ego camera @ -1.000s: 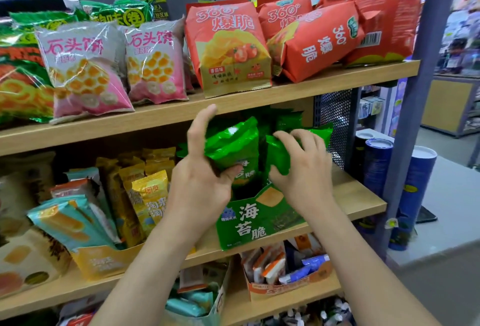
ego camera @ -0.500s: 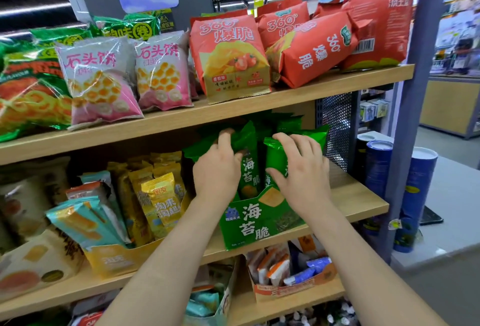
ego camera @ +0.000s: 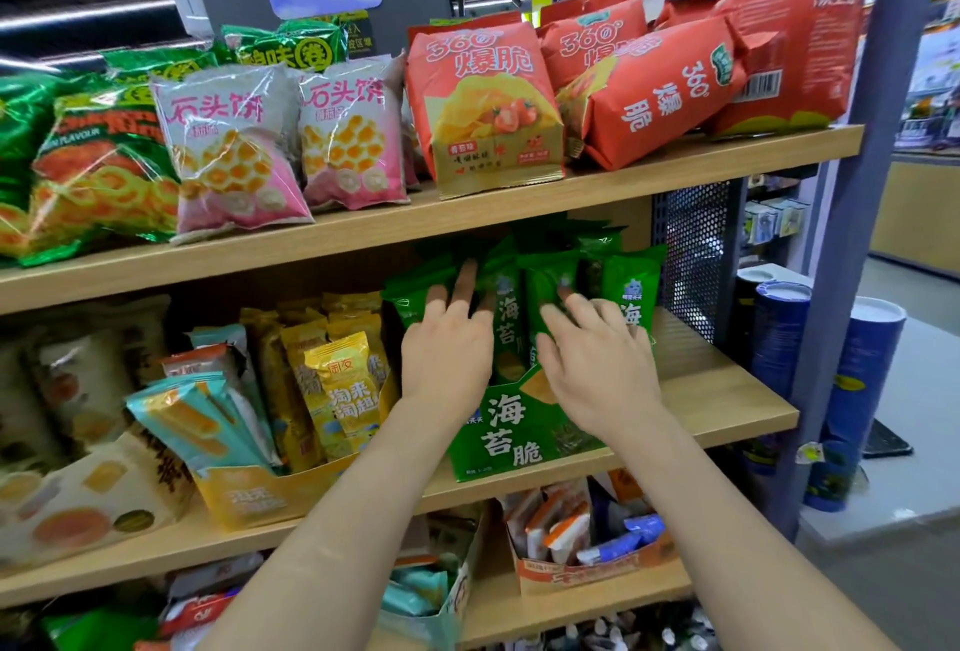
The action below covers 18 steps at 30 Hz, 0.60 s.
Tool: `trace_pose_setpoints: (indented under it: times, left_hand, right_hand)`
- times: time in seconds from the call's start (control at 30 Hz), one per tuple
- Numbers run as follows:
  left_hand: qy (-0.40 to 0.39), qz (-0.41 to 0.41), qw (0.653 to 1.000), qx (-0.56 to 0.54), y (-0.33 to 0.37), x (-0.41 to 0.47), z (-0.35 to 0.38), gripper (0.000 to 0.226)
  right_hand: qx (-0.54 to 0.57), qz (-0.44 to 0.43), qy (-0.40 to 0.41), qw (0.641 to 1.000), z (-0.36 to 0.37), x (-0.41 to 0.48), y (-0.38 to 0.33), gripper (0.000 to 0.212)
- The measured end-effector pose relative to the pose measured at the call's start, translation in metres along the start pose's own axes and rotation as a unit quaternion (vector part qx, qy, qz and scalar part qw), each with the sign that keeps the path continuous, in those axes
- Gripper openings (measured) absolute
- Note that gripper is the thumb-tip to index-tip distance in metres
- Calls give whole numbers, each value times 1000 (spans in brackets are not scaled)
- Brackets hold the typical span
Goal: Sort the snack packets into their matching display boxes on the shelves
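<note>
1. Green foil seaweed packets [ego camera: 631, 287] stand upright, bunched in the green cardboard display box [ego camera: 511, 435], centre of frame, on the middle wooden shelf [ego camera: 727, 390]. Colour and print match the box.
2. Left hand [ego camera: 449, 349] lies flat against the left-side packets. Its fingers [ego camera: 467, 281] are straight and close together, pressing, not pinching.
3. Right hand [ego camera: 597, 370] rests on the middle packets. Its fingers [ego camera: 576, 310] are slightly spread, tips on the foil, nothing gripped. Thumbs: cannot tell.
4. Progress, my read: the green box looks filled and this is the tidy-up step, squaring the packets. Neither hand carries a loose packet.
5. Possibly left: teal wrapped bars [ego camera: 197, 422] share the yellow cardboard box [ego camera: 249, 494] with yellow foil packets [ego camera: 345, 390], centre left. The orange cardboard box [ego camera: 587, 567], lower centre, holds mixed colours. Can't tell from here whether those are missorted.
6. Surroundings: red paper bags [ego camera: 483, 94] and pink-and-clear puffed bags [ego camera: 234, 146] sit on the top shelf, upper frame. Perforated metal panel [ego camera: 685, 255] is just right of the green packets. Blue cylindrical tubs [ego camera: 857, 390] stand far right.
7. Obstruction: the shelf board above sits close over the packet tops, so access looks tight.
</note>
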<state>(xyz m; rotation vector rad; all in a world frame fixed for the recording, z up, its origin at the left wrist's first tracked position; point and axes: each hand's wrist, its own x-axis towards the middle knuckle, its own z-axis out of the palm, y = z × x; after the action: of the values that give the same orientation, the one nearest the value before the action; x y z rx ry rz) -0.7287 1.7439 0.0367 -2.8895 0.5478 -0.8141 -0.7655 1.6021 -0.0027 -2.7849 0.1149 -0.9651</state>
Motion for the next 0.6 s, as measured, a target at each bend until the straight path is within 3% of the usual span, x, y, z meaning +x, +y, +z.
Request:
trace_pose_setpoints:
  times: [0.07,0.17,0.27,0.37,0.47,0.6]
  left_hand:
    - [-37,11,999,34,0,0,1,22]
    - [-40,35,998,15,-1,-1,6,28]
    - [41,65,989,-128,-10,-18,6,48]
    - [118,74,958,-251,-28,-58,5,41]
    - [150,29,940,-304,-57,-116,11,34]
    - [122,-75,926,-348,-106,-198,39,29]
  right_hand:
    - [-2,10,-52,999,1,-5,-5,51]
    - [-9,15,-91,996,2,-15,-10,61]
    - [43,2,-19,999,-2,-24,-16,55]
    - [175,-55,56,981,-9,-40,-30,45]
    - [278,-76,32,957,-11,-63,-53,40]
    - [362,-69,-88,925,0,-90,-90,44]
